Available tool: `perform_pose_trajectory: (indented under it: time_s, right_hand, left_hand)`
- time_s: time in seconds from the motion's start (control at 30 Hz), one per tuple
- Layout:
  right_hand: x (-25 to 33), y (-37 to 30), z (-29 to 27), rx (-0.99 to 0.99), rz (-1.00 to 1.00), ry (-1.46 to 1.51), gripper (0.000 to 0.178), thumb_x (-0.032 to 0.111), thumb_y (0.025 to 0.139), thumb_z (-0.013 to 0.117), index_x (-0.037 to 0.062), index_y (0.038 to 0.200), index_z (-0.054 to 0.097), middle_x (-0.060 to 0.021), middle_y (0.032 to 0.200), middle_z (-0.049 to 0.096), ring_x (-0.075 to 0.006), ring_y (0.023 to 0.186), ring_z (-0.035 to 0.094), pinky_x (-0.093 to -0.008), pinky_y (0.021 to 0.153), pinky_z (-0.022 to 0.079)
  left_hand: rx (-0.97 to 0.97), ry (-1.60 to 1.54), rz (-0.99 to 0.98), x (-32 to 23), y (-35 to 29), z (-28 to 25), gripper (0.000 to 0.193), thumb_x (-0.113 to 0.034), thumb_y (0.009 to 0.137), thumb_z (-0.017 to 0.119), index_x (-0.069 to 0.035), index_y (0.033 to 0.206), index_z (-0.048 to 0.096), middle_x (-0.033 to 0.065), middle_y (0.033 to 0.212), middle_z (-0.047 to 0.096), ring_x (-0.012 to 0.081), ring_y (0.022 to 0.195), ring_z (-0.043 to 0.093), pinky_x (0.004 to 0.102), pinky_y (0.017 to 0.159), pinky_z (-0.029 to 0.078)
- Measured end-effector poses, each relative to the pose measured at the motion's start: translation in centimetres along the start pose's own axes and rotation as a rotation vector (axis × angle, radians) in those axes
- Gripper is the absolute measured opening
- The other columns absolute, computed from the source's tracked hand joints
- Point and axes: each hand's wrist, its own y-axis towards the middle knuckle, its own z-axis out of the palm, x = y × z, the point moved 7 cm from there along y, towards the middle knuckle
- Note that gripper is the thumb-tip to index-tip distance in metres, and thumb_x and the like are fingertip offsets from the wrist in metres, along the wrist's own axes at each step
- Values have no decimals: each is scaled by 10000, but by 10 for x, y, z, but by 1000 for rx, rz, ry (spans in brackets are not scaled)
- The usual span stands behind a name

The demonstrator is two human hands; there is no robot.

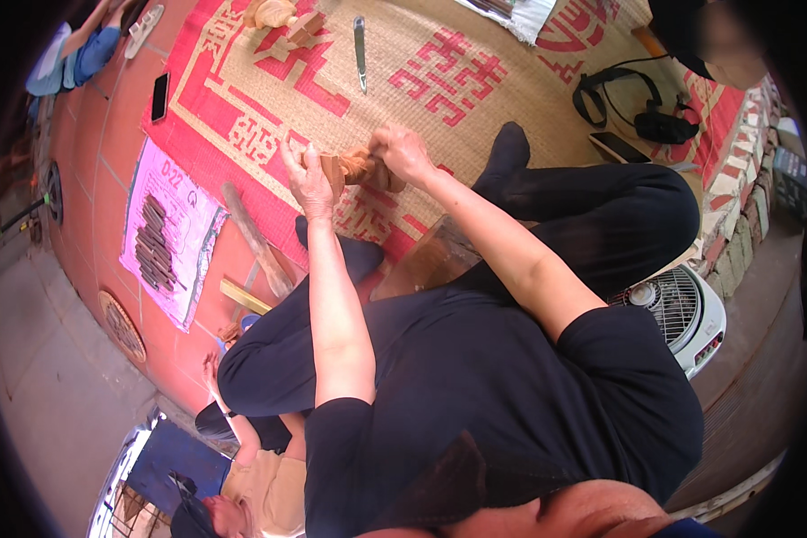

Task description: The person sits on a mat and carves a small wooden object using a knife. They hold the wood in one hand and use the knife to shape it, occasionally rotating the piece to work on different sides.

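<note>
A reddish-brown carved wooden figure (357, 168) with a blocky base is between my hands, above the patterned mat. My left hand (310, 186) is closed around the base, thumb up. At the figure's other end, my right hand (402, 154) has its fingers bent and pressed together against the wood. What those fingers pinch, if anything, is hidden. Beyond the figure, a knife-like blade (360, 56) lies on the mat. Another pale wooden carving (271, 13) rests at the mat's far left.
To the left are a pink sheet (186, 235) bearing several slim dark tools, a wooden mallet-like stick (253, 235) and a phone (160, 97). On the right are a black strapped device (665, 125), another phone (620, 147) and a fan (671, 303). Other people sit nearby.
</note>
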Motion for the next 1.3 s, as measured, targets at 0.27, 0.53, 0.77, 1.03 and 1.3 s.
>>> perform_pose_trajectory:
  time_s: [0.27, 0.53, 0.77, 1.03, 1.3]
  right_hand:
    - [34, 9, 23, -157, 3, 97, 78, 122, 789, 587, 50, 810, 611, -126, 881, 609, -301, 887, 605, -399, 755, 467]
    - [40, 28, 28, -41, -22, 57, 126, 137, 778, 565, 45, 830, 632, -153, 883, 632, -337, 876, 612, -435, 746, 478]
    - [36, 10, 20, -67, -150, 100, 119, 115, 766, 567, 65, 825, 657, -166, 851, 638, -334, 864, 617, -431, 764, 482]
    - [23, 11, -6, -19, 22, 124, 121, 120, 749, 594, 81, 831, 675, -142, 865, 649, -314, 861, 625, -417, 746, 478]
    - [33, -3, 21, -78, -138, 125, 90, 138, 787, 575, 81, 834, 627, -157, 862, 609, -346, 851, 601, -431, 736, 466]
  left_hand:
    - [-29, 61, -37, 5, 2, -1, 489, -272, 936, 492, -70, 1359, 351, 83, 819, 570, 209, 782, 575, 354, 747, 448]
    - [-9, 98, 10, -4, -3, 4, 507, -270, 921, 508, -72, 1361, 352, 81, 837, 576, 215, 785, 582, 356, 755, 446]
    - [-35, 108, 44, -5, -4, 5, 511, -248, 920, 517, -74, 1368, 342, 77, 832, 566, 211, 798, 568, 355, 761, 441]
    - [-6, -27, -33, 1, -1, 1, 498, -228, 935, 502, -74, 1375, 328, 77, 815, 541, 192, 781, 546, 330, 762, 437]
    - [-22, 12, -6, -3, -7, 0, 483, -201, 948, 496, -71, 1381, 327, 27, 816, 517, 108, 768, 516, 264, 735, 439]
